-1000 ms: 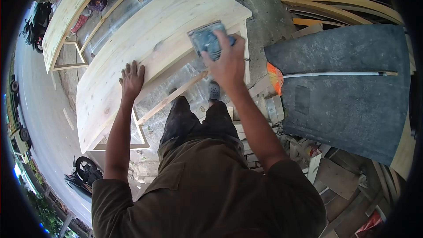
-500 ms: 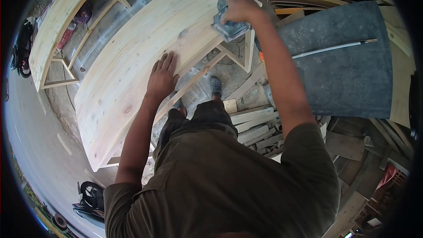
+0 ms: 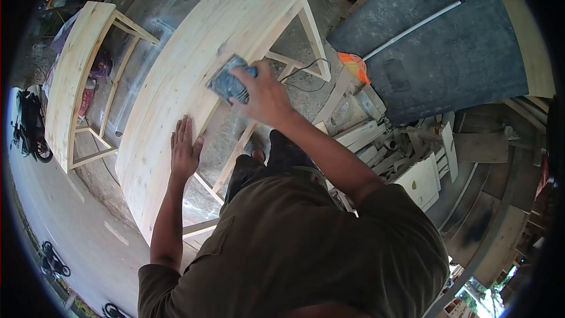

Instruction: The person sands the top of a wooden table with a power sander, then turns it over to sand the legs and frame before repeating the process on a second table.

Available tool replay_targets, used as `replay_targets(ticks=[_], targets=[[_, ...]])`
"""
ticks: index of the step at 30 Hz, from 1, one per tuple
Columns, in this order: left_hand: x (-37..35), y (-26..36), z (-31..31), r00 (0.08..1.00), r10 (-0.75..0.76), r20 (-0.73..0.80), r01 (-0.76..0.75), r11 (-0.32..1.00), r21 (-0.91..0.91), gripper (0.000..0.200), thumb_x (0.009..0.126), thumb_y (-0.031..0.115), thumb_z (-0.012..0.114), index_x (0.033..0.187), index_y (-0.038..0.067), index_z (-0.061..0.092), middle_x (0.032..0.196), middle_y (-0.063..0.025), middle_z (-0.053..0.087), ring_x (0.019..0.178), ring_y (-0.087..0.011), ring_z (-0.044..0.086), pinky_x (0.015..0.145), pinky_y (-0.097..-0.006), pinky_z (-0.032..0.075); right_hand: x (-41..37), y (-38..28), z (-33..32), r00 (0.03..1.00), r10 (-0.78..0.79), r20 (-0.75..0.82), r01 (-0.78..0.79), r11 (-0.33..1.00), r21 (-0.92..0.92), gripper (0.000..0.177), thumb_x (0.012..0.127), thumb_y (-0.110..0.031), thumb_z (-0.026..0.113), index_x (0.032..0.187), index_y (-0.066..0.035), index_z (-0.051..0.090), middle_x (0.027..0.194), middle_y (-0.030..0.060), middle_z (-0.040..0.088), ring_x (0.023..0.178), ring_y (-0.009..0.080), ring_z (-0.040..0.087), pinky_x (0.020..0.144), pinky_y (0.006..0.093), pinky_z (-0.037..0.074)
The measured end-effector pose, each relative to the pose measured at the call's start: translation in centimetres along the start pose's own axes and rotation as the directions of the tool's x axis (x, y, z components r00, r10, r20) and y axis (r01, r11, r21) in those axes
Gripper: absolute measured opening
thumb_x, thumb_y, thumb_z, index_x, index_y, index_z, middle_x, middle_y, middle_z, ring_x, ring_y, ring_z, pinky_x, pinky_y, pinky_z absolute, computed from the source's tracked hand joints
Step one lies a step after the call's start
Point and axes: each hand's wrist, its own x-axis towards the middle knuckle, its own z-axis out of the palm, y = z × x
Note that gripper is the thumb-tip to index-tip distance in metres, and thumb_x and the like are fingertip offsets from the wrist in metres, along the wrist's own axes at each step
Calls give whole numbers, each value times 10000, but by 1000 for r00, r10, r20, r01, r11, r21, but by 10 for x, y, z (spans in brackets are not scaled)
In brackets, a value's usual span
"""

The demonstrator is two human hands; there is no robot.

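A blue electric palm sander [image 3: 229,79] rests on the near edge of a pale wooden table [image 3: 168,85], its square pad against the top. Gripping it from the near side is my right hand [image 3: 265,95], the fingers wrapped round its body. My left hand [image 3: 186,148] lies flat on the tabletop, closer to me and to the left, with its fingers stretched out and nothing held. A dark cord [image 3: 315,62] loops behind the sander near the table's right leg. The pad's underside is hidden.
A second wooden table [image 3: 79,70] stands at the left. On the right lies a dark grey board [image 3: 429,41] with a white pole [image 3: 415,26] across it and an orange cloth-like piece [image 3: 354,66] beside it. Wood offcuts [image 3: 376,153] pile near my right side. Motorcycles [image 3: 29,123] are at far left.
My right hand has brought the sander from the table's far right end back along the edge toward me and leftward. My left hand stays flat on the top. The whole view has shifted.
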Motion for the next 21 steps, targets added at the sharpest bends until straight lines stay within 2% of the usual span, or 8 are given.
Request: replay_targets(ticks=[4, 9, 12, 15, 16, 18, 20, 21], targets=[[2, -5, -3, 1000, 0, -18, 0, 1000, 12, 670, 1130, 423, 450, 1671, 59, 298, 1728, -189, 312, 1596, -428, 274, 1276, -580, 229, 48, 105, -45, 925, 306, -225, -284, 951, 124, 760, 819, -292, 889, 1443, -139, 483, 1292, 254, 499, 1137, 454, 611, 960, 497, 565], [4, -2, -3, 1000, 10, -20, -9, 999, 33, 660, 1132, 421, 427, 1675, 65, 305, 1719, -193, 329, 1585, -415, 300, 1291, -536, 217, -3, 179, -60, 828, 304, -472, -272, 953, 137, 818, 809, -207, 914, 1422, -14, 408, 1309, 241, 503, 1180, 390, 600, 1018, 425, 509], [7, -5, -8, 992, -125, 18, 126, 986, -108, 638, 1139, 421, 392, 1673, 77, 328, 1718, -194, 332, 1594, -392, 280, 1301, -503, 199, -58, 131, 3, 809, 513, -288, -270, 759, 593, 769, 829, -150, 898, 1388, 14, 396, 1267, 172, 471, 1189, 242, 531, 1032, 389, 473], [33, -13, 6, 900, -421, 116, 433, 827, -358, 618, 1152, 430, 329, 1667, 89, 357, 1725, -194, 319, 1612, -365, 236, 1307, -480, 179, -113, 55, 66, 926, 272, -264, -90, 834, 544, 780, 758, -208, 947, 1340, -16, 464, 1258, 184, 496, 1107, 311, 567, 1027, 453, 467], [42, -15, 16, 886, -461, 57, 465, 879, -111, 634, 1156, 444, 294, 1671, 76, 335, 1721, -213, 318, 1607, -386, 239, 1298, -518, 185, -126, 39, 85, 962, 169, -213, -26, 838, 546, 766, 742, -224, 960, 1319, -27, 497, 1267, 191, 500, 1090, 335, 577, 1025, 465, 468], [54, -61, 44, 963, -268, 33, 258, 950, 174, 641, 1157, 445, 279, 1677, 71, 310, 1724, -217, 305, 1607, -399, 233, 1287, -555, 190, -134, 7, 103, 980, -5, -198, 131, 767, 628, 667, 734, -216, 972, 1263, -79, 588, 1295, 213, 506, 1100, 380, 616, 918, 480, 550], [53, -97, 51, 997, 55, 50, -70, 931, 358, 646, 1159, 437, 260, 1688, 66, 266, 1736, -214, 275, 1613, -432, 195, 1269, -614, 190, -122, 8, 117, 927, -232, -296, 355, 801, 483, 731, 724, -226, 980, 1344, -179, 595, 1325, 232, 502, 1075, 393, 639, 845, 460, 584], [53, -90, 46, 999, -10, 36, 0, 960, 279, 630, 1160, 413, 279, 1681, 58, 278, 1728, -227, 285, 1607, -450, 201, 1266, -617, 197, -113, 12, 119, 881, -340, -330, 454, 805, 382, 750, 717, -235, 986, 1360, -215, 601, 1333, 239, 500, 1062, 394, 643, 837, 452, 587]])
